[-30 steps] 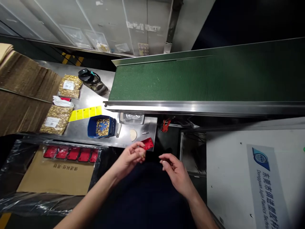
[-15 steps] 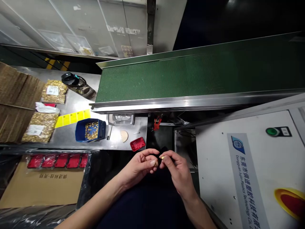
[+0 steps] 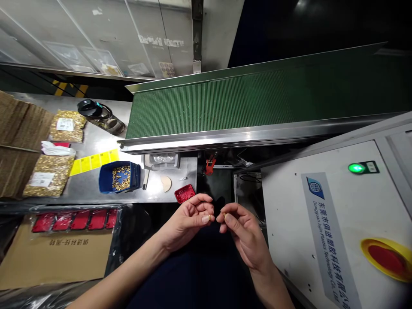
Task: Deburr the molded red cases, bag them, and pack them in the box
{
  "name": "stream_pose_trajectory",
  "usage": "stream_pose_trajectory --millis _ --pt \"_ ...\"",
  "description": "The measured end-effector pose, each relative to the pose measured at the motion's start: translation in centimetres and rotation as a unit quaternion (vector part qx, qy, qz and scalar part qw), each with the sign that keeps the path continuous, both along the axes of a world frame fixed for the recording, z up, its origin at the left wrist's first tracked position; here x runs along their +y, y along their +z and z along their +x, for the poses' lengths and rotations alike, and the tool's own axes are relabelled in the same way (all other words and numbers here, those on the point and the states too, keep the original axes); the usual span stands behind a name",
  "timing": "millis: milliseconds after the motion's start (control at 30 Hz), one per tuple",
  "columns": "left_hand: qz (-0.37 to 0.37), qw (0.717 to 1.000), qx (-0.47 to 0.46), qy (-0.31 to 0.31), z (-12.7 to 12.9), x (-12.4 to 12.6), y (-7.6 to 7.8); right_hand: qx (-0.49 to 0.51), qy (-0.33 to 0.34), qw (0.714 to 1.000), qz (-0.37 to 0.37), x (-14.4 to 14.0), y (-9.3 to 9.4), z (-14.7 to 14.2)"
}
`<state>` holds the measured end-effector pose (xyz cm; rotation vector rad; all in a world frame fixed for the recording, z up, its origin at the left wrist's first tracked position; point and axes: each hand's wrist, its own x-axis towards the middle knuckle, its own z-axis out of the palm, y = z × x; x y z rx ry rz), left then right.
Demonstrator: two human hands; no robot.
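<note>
Fingers of both hands meet in front of the body, tips nearly touching. Left hand [image 3: 189, 219] pinches a small brass piece [image 3: 210, 217] between thumb and forefinger; other fingers curled in. Right hand [image 3: 244, 234] pinches a second small brass part [image 3: 224, 213] at its fingertips, narrow grip, just beside the left one. Both pieces too small to make out shape. Hands hover over a dark lap, off the desk [image 3: 96, 189] edge.

Red plastic tray [image 3: 185, 193] lies at the desk's near corner, just beyond the left hand. Blue bin [image 3: 119, 177] of brass parts sits further left, with a yellow label strip [image 3: 93, 161] behind it. Two clear bags of brass parts [image 3: 45, 178] lie at the far left, beside stacked cardboard [image 3: 17, 141]. Dark water bottle [image 3: 99, 116] lies on its side near the green conveyor belt [image 3: 244, 101]. Row of red trays [image 3: 75, 219] rests under plastic film on a carton below the desk. White machine panel [image 3: 322, 223] to the right shows a lit green button [image 3: 356, 168].
</note>
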<state>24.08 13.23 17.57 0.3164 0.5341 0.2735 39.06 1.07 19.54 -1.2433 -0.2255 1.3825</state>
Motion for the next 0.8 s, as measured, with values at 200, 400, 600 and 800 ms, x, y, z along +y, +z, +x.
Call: stream_pose_trajectory --millis 200,400,600,800 --pt "0.008 1.0 -0.01 0.012 -0.6 -0.3 -0.2 -0.022 0.003 1.0 0.022 -0.1 0.4 -1.0" --pt "0.035 0.999 0.022 0.018 -1.1 -0.5 -0.2 -0.09 0.007 0.996 0.003 0.2 0.3 -1.8" --pt "0.078 0.996 0.041 0.016 -1.5 -0.7 -0.1 -0.306 0.049 0.951 0.009 0.8 0.7 -2.7" --pt "0.116 0.99 0.074 0.026 -2.3 -0.5 -0.4 -0.378 0.093 0.921 0.002 1.5 0.7 -3.4"
